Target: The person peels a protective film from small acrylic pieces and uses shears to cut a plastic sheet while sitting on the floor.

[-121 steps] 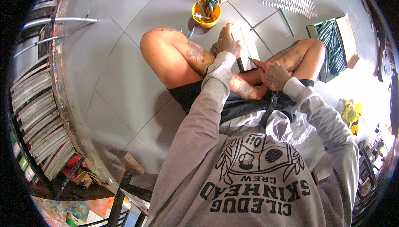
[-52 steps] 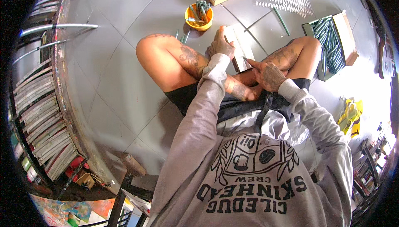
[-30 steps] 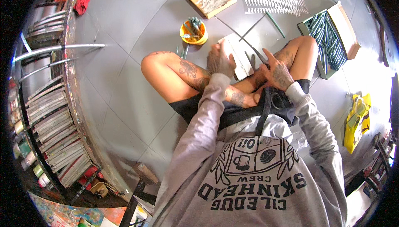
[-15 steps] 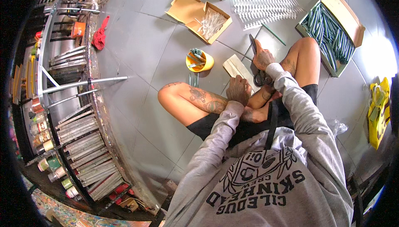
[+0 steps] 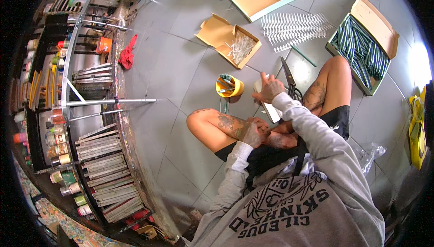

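Stretching across, a grey tiled floor [image 5: 181,59] bears an open carton [image 5: 376,25] of green tubes [image 5: 360,50] and, before crossed legs [image 5: 214,131], a pale block [image 5: 273,113] with scissors [image 5: 290,79] just beside it. The right hand [image 5: 271,88] is over the block, fingers spread; the left hand [image 5: 255,132] curls, its hold unclear.

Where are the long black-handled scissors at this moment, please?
In the head view, the scissors lie right of centre, between the right hand and the bare right knee.

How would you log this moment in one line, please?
left hand: curled, contents hidden | right hand: open, over pale block | scissors: right of block | yellow cup: left of block
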{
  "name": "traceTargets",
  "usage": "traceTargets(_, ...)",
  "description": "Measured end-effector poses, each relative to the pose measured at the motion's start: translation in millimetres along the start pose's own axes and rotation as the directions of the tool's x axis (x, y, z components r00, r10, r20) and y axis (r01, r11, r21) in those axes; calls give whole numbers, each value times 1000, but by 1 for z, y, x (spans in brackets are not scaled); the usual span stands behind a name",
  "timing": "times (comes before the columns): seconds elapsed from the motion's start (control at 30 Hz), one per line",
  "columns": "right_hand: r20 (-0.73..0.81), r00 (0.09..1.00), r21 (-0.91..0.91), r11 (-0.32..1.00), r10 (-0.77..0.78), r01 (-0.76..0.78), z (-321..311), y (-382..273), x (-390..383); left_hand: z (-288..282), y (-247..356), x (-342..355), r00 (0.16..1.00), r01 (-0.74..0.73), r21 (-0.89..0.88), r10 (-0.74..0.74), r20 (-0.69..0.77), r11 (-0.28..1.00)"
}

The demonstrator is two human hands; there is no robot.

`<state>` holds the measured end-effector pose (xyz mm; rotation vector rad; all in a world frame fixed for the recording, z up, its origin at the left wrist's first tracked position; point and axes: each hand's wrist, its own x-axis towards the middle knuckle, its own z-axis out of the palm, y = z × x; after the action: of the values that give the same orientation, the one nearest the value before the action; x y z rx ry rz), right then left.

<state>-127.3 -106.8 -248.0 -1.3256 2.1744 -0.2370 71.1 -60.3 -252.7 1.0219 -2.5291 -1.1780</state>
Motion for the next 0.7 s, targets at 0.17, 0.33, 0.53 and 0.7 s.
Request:
traceTargets(0.17, -650, 759, 507, 758, 25, 409, -85, 3, -48, -3, 1, 16, 999, -39, 179, 34, 31, 983)
traceTargets(0.33, -595, 758, 308, 795, -268, 523, -50, 40, -46, 25, -8, 41, 952, 303, 437, -248, -179, 847)
traceTargets(0.53, -742, 670, 512, 645, 0, 567, -91, 29, -59, 68, -1, 41, 951, 301, 553, -288, -114, 777)
traceTargets(0.7, -99, 898, 951, -225, 429, 212, -95, 68, -60, 47, 5, 47, 913, 356, 387, -405, 52, 851)
